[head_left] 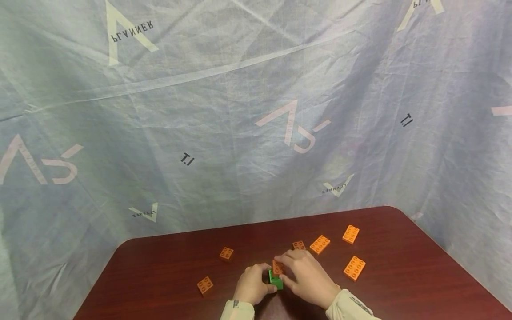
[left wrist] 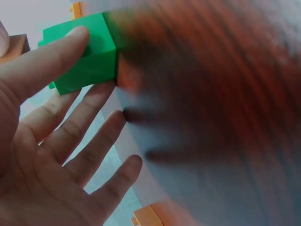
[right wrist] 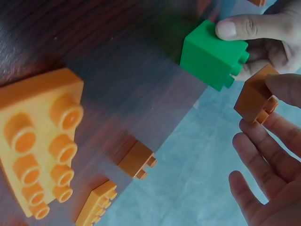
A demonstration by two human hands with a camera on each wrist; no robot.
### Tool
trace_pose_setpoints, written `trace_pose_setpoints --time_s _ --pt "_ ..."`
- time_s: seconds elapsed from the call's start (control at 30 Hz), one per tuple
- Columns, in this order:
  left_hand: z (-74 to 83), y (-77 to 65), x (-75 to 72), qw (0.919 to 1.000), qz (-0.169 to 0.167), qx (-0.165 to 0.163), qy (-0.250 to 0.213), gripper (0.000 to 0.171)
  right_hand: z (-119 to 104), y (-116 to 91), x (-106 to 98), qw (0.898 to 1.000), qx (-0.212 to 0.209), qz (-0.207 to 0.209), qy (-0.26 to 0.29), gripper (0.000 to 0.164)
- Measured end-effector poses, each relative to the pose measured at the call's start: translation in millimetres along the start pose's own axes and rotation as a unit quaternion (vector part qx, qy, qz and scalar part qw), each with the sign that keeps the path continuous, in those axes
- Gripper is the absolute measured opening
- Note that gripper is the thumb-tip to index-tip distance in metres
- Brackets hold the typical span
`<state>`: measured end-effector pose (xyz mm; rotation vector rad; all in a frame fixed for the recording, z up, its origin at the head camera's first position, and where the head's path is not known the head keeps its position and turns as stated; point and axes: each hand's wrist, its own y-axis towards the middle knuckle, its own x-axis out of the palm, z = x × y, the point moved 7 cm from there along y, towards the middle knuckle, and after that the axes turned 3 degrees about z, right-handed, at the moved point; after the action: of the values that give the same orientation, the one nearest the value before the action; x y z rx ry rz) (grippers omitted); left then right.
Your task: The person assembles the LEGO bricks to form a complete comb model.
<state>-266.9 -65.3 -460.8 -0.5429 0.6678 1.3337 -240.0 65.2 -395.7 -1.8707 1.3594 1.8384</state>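
A green building brick [head_left: 276,281] stands on the table, pinched between the thumb and fingers of my left hand [head_left: 251,284]. In the left wrist view the thumb lies across one face of that green brick [left wrist: 102,42], fingertips behind it. My right hand [head_left: 310,278] pinches a small dark-orange brick [right wrist: 251,96] between thumb and fingers. This brick hovers close to the green brick's studs, and the right wrist view shows a gap between them. The right hand's other fingers spread out loosely. Just beyond the right hand lies another small dark-orange brick [head_left: 298,245], partly covered.
On the dark red table [head_left: 160,266], two small orange bricks lie at the left, one nearer [head_left: 205,286] and one farther [head_left: 226,254]. Larger light-orange bricks [head_left: 320,244] [head_left: 350,234] [head_left: 354,268] lie to the right. A printed grey cloth [head_left: 232,133] hangs behind the table.
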Motion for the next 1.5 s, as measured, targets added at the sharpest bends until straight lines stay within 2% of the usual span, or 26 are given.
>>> trace_pose_setpoints --time_s 0.37,0.6,0.8,1.13,1.5 --pt "0.9 -0.9 1.1 0.9999 -0.002 0.006 -0.008 0.031 -4.6 3.0 6.9 1.0 -0.012 -0.016 -0.019 0.034" --pt "1.8 -2.3 0.6 0.9999 0.0 0.009 -0.005 0.034 -4.4 4.2 9.4 0.999 -0.021 -0.016 -0.027 0.032" --pt "0.3 -0.2 1.5 1.0 -0.004 -0.004 -0.005 0.041 -4.6 6.6 9.1 0.999 -0.037 -0.022 -0.023 0.031" --pt "2.2 0.4 0.3 0.9999 0.002 -0.011 0.006 0.044 -7.2 18.0 9.9 0.997 -0.039 -0.064 -0.023 0.026" --pt "2.1 2.5 -0.1 1.0 0.003 -0.005 0.007 0.031 -4.8 26.9 9.7 0.994 -0.013 -0.11 -0.004 0.025"
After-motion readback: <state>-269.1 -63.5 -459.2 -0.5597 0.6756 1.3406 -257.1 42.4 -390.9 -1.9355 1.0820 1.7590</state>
